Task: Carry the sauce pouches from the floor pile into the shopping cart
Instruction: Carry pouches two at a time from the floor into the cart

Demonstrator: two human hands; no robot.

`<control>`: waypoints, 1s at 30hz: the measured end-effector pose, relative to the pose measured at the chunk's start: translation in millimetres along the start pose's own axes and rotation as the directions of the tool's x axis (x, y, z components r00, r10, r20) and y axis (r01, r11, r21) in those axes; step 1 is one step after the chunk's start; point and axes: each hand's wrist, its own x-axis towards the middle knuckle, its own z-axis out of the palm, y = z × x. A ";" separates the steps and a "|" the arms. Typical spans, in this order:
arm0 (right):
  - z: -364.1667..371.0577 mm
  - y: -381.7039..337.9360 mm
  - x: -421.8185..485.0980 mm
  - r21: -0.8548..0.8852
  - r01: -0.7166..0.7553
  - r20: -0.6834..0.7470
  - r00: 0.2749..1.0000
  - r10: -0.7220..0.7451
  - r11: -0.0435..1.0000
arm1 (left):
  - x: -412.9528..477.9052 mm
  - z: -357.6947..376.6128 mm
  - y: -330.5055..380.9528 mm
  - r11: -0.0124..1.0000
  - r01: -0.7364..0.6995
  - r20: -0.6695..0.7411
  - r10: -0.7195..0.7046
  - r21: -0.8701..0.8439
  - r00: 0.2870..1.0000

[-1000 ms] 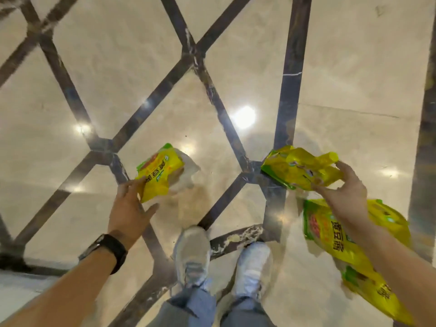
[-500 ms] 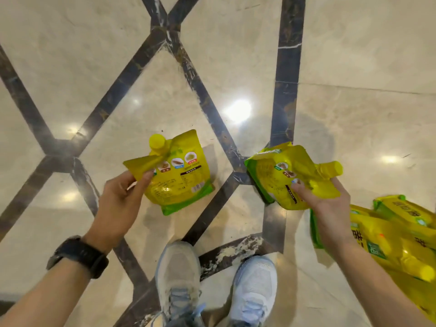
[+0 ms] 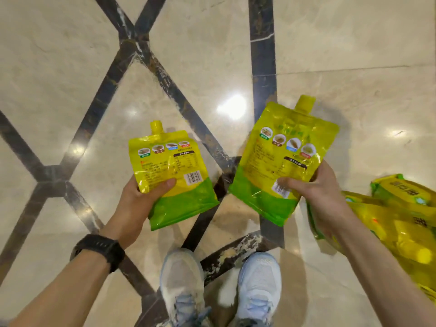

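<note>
Above the marble floor [image 3: 70, 90], 8 o'clock: left hand [image 3: 134, 204] grips left sauce pouch [image 3: 165, 166], thumb across its face, spout up. 3 o'clock: right hand [image 3: 316, 192] grips right sauce pouch [image 3: 271, 161] likewise. Floor pile [image 3: 405, 227] at 4 o'clock, frame edge.

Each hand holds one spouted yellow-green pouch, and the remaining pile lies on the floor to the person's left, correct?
No. The head view shows the pile on the floor to the person's right. The left hand holds the left pouch, the right hand the right pouch.
</note>
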 end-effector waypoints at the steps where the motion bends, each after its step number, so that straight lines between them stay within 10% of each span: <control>1: -8.3 -15.7 -9.3 0.038 -0.051 0.080 0.996 0.048 0.998 | -17.2 -1.9 11.3 0.999 0.035 0.032 -0.034 -0.026 0.999; 9: -54.3 -128.7 -133.7 0.309 -0.405 0.409 0.873 0.264 0.861 | -177.5 18.9 139.2 0.972 0.218 0.290 -0.184 -0.090 0.939; 21: -121.2 -339.2 -372.7 0.498 -0.280 0.207 0.957 0.202 0.820 | -405.9 24.5 348.3 0.992 0.123 0.444 -0.105 -0.012 0.890; 30: -118.7 -423.1 -576.6 0.616 -0.110 -0.029 0.986 0.162 0.780 | -546.6 -5.4 433.7 0.997 0.044 0.694 -0.078 0.066 0.716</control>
